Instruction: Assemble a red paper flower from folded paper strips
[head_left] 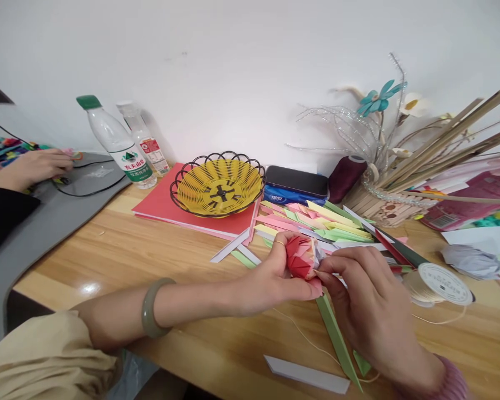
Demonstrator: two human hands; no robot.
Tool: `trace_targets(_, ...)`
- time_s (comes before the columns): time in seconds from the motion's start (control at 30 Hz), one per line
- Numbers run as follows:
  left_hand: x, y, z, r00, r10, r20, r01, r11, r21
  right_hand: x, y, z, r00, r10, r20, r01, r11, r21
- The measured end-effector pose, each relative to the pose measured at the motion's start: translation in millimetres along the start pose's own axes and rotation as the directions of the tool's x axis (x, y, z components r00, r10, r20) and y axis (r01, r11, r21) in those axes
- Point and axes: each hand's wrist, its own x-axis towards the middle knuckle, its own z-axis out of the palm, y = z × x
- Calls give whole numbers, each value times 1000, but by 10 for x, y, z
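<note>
The left hand [270, 275], a green bangle on its wrist and a ring on one finger, reaches in from the left and clamps its fingers on a folded red-and-pink paper flower [302, 258]. The right hand [364, 300] comes from the lower right, its fingertips pinched on the flower's base, where a long green paper strip [337, 339] slants down towards the person. The flower is held just above the light wooden table [120, 250], in front of a white wall. Behind it lie coloured paper strips [320, 219], a yellow woven basket with a black wire rim [217, 184] on red card, and two clear plastic bottles [119, 141] whose labels are too small to read. A spool of pale cord [437, 283] sits to the right. Another person's hand [31, 166] rests at far left.
</note>
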Motion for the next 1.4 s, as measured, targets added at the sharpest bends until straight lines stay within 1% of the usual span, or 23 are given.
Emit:
trace_targets(0.03, 0, -3, -1, 1000, -4, 0, 4, 1000, -3, 3, -1, -2, 1000, 0, 0, 0, 1000, 4)
trace_targets(0.1, 3, -3, -5, 1000, -3, -15, 3, 1000, -14, 14, -2, -14, 1000, 17, 6, -17, 998, 66)
trace_targets(0.17, 10, 3, -13, 999, 6, -33, -7, 999, -39, 28, -1, -34, 998, 59, 2, -58, 985, 160)
trace_targets(0.23, 17, 8, -20, 999, 9, -33, -11, 998, -67, 34, 1, -59, 993, 115, -29, -106, 970, 217)
trace_targets(0.3, 22, 10, -25, 1000, 7, -17, -8, 997, -79, 33, 0, -83, 985, 154, -75, -134, 967, 218)
trace_targets(0.43, 23, 4, -35, 998, 49, 28, -47, 997, -67, 25, -6, -104, 982, 150, -115, -125, 973, 196)
trace_targets(0.53, 11, 12, -42, 990, 117, 73, -118, 993, 4, 28, -14, -106, 979, 174, -107, -147, 965, 219)
trace_targets(0.6, -2, 25, -42, 982, 163, 97, -176, 973, 149, 30, -21, -110, 976, 195, -96, -168, 956, 239)
trace_targets(0.63, -9, 31, -40, 976, 193, 106, -214, 943, 256, 31, -24, -113, 976, 198, -89, -171, 954, 245)
trace_targets(0.67, -15, 36, -39, 966, 231, 116, -258, 891, 373, 30, -28, -117, 978, 192, -84, -167, 954, 248)
trace_targets(0.7, -18, 37, -38, 950, 282, 132, -310, 817, 487, 30, -31, -121, 980, 183, -80, -158, 956, 247)
trace_targets(0.77, -18, 28, -42, 897, 400, 188, -417, 626, 660, 30, -36, -128, 984, 164, -75, -143, 962, 235)
trace_targets(0.83, -8, 7, -54, 838, 488, 243, -482, 454, 749, 29, -38, -133, 983, 170, -74, -150, 963, 225)
trace_targets(0.87, -2, -5, -61, 816, 517, 257, -494, 395, 775, 29, -38, -134, 981, 181, -71, -161, 961, 227)
trace_targets(0.9, 5, -15, -69, 804, 535, 260, -495, 358, 792, 29, -39, -134, 979, 194, -67, -174, 957, 232)
trace_targets(0.93, 11, -24, -76, 800, 543, 255, -488, 343, 802, 29, -39, -134, 976, 208, -64, -188, 953, 238)
trace_targets(1.1, 25, -31, -85, 790, 566, 238, -490, 348, 799, 39, -44, -113, 967, 255, -31, -235, 927, 292)
trace_targets(1.17, 20, -28, -83, 792, 572, 214, -480, 367, 797, 44, -47, -105, 965, 263, -13, -245, 915, 322)
trace_targets(1.33, -3, -16, -81, 858, 506, 88, -372, 496, 785, 52, -58, -108, 959, 285, -12, -265, 906, 330)
trace_targets(1.4, -4, -4, -80, 866, 498, 43, -337, 518, 786, 57, -67, -115, 962, 271, -10, -254, 912, 321)
